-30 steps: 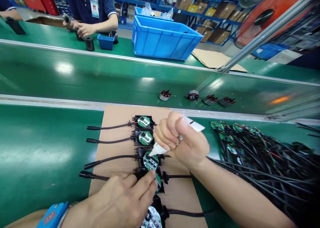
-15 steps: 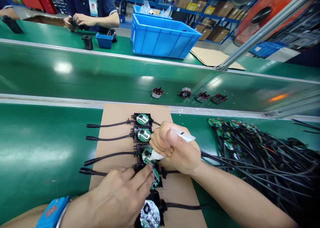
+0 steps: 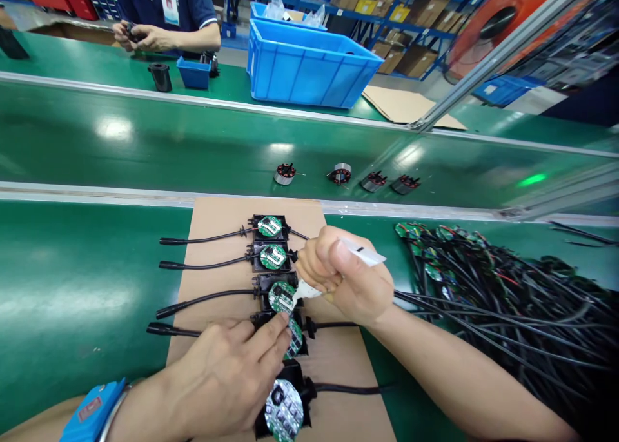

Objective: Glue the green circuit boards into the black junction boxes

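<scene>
My right hand [image 3: 351,271] is closed round a white squeeze tube [image 3: 365,253]. The tube's nozzle points down at the right edge of a round green circuit board [image 3: 280,295], third in a column of boards seated in black housings. My left hand [image 3: 227,371] lies palm down with fingers stretched out, its fingertips at the lower edge of that board and over another circuit board [image 3: 294,339], partly covered. White paste lines show on the two upper boards [image 3: 273,257]. Nearest me is a silvery-looking board [image 3: 284,411]. The left thumb is hidden.
The column lies on a cardboard sheet [image 3: 213,222], with black cables [image 3: 203,296] running out sideways. A heap of cabled boards [image 3: 493,300] is on the right. Several motor stators [image 3: 285,173] sit on the green belt beyond. Across it are a co-worker [image 3: 164,16] and a blue bin [image 3: 314,64].
The nozzle has shifted slightly up and right on the third board. The motor stators have moved left. My left hand stays at the board; the view has shifted a little.
</scene>
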